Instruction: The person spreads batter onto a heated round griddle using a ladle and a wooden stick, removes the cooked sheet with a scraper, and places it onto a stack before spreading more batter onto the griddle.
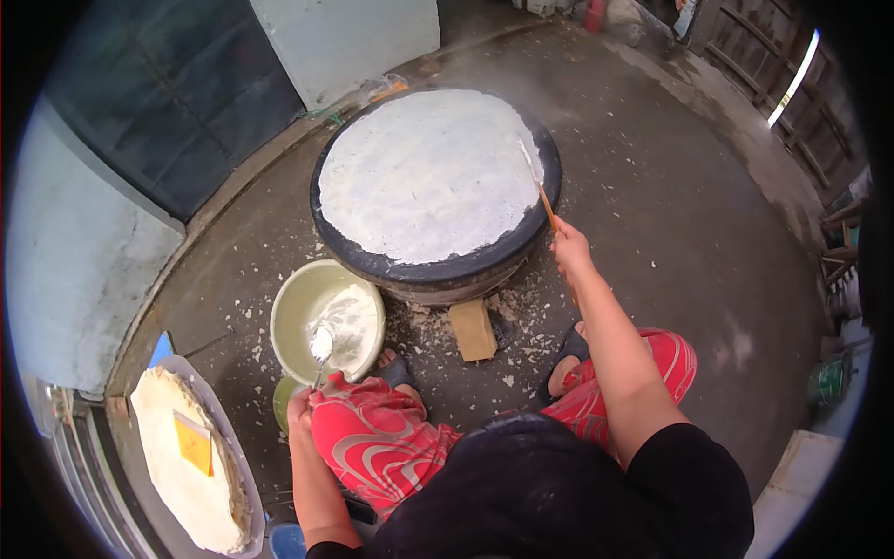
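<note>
A wide round black griddle (335, 233) stands ahead of me, covered almost to its edge by a thin white batter sheet (419, 177). My right hand (570, 250) is closed around the handle of a wooden spreader (547, 205); the spreader's whitened far end lies over the right side of the sheet. Low at the left, my left hand (300, 412) grips a metal ladle (321, 345) by its handle. The ladle's bowl, whitened with batter, is over a pale plastic basin (281, 321) that holds white batter (352, 317).
A stack of large flat pancakes (158, 466) lies at my left, with a yellow scraper (194, 445) on top. A brick-like block (472, 331) sits below the griddle's front. White flakes litter the floor. Behind stand a dark door (158, 84) and pale walls.
</note>
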The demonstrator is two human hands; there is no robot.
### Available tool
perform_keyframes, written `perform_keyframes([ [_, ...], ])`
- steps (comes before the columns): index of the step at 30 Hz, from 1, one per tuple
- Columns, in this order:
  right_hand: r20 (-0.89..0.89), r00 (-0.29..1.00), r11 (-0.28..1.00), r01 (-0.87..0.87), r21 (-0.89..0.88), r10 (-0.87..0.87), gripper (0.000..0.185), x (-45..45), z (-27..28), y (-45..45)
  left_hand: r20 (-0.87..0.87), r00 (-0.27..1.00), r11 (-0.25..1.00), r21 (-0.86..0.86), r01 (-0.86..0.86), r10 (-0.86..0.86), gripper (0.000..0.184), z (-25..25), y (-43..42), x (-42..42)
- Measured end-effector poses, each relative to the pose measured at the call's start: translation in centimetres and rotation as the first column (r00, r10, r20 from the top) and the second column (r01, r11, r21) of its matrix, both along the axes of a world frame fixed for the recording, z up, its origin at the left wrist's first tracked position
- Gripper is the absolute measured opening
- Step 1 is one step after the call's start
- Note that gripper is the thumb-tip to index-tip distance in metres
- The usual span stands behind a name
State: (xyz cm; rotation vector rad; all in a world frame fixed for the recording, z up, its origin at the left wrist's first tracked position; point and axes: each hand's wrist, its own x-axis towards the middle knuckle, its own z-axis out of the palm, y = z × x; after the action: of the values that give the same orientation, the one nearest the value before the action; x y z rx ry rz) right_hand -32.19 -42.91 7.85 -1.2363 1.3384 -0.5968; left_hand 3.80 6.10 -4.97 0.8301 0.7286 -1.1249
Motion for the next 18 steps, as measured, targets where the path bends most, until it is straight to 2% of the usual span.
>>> perform_keyframes([
  [1,-0.176,0.984,0.975,-0.060,-0.212,0.022,0.041,-0.3,-1.2,0.2,-0.001,1.000,1.000,0.001,0.003,-0.003,0.026,-0.5,-0.2,0.0],
  [2,-0.133,0.988,0.990,-0.091,-0.106,0.076,0.042,-0.1,1.4,2.2,0.023,1.000,1.000,-0.001,0.014,-0.014,0.027,-1.2,-0.4,0.1],
  [3,-0.135,0.988,0.990,-0.088,-0.108,0.073,0.042,-0.4,2.4,3.2,0.046,0.999,1.000,-0.004,0.024,-0.023,0.028,-1.7,-0.6,0.0],
  [4,-0.019,0.981,0.981,-0.192,0.016,0.193,0.041,-0.6,3.2,4.0,0.043,0.999,1.000,-0.009,0.025,-0.024,0.028,1.6,-1.3,-2.8],
  [5,0.111,0.949,0.943,-0.307,0.127,0.294,0.041,-0.8,3.5,4.3,0.194,0.977,0.995,0.070,0.077,-0.089,0.029,6.4,-4.6,-4.7],
  [6,0.148,0.929,0.925,-0.357,0.128,0.339,0.042,-0.9,3.2,4.3,0.335,0.929,0.981,0.156,0.112,-0.160,0.030,10.4,-6.2,-7.9],
  [10,0.153,0.919,0.925,-0.374,0.059,0.362,0.045,0.9,6.5,5.4,0.355,0.930,0.991,0.120,0.061,-0.101,0.030,9.5,-5.3,-8.1],
  [12,0.414,0.864,0.944,-0.327,0.030,0.286,0.050,2.3,10.3,7.6,0.370,0.927,0.995,0.099,0.030,-0.064,0.031,9.0,-4.6,-8.5],
  [14,0.361,0.865,0.921,-0.388,0.039,0.349,0.052,2.7,7.2,5.6,0.384,0.923,0.997,0.074,-0.002,-0.027,0.032,8.1,-2.7,-8.7],
  [16,0.224,0.875,0.891,-0.450,0.055,0.428,0.053,3.7,6.3,4.7,0.401,0.916,0.998,0.043,-0.037,0.017,0.033,7.9,-2.9,-8.1],
  [18,0.209,0.868,0.882,-0.469,0.050,0.450,0.051,4.9,6.3,4.4,0.415,0.908,0.997,0.017,-0.074,0.061,0.033,7.0,-1.3,-8.4],
])
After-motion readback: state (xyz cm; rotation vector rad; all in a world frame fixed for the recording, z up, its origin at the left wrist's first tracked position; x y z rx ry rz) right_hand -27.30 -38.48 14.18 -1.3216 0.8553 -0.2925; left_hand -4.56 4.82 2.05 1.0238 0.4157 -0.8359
